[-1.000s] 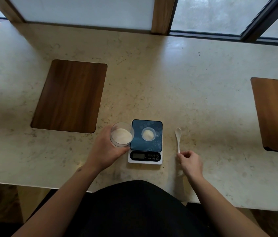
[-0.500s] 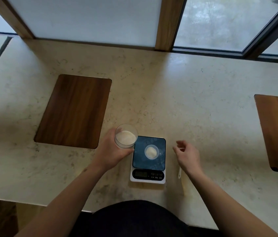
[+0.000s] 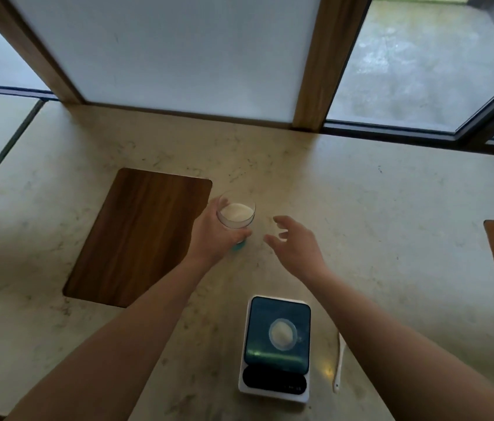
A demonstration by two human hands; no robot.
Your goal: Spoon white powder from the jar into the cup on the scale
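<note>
white powder: fine, sugar-like stuff, seen filling the lower part of the clear cup; exactly what it is can't be told tbh.
clear cup: held upright out on the marble counter, just beside the corner of the wooden inset and well apart from the scale. Whether it's set down or lifted can't be told.
blue bit: glimpsed under the cup at the fingertips, maybe a lid or a base, too hidden to call.
left hand: wrapped round the cup's side, fingers curled on it.
right hand: nothing held, fingers spread loose, near the cup but not touching it.
step: the cup is probably being parked away from the scale, since a small dish of powder is already sat on the platform.
next move: the cup needs to be kept level and put down gently; the right hand is likely wanted on the cup or the blue bit.
spoon: left lying on the counter, just right of the scale.
</note>
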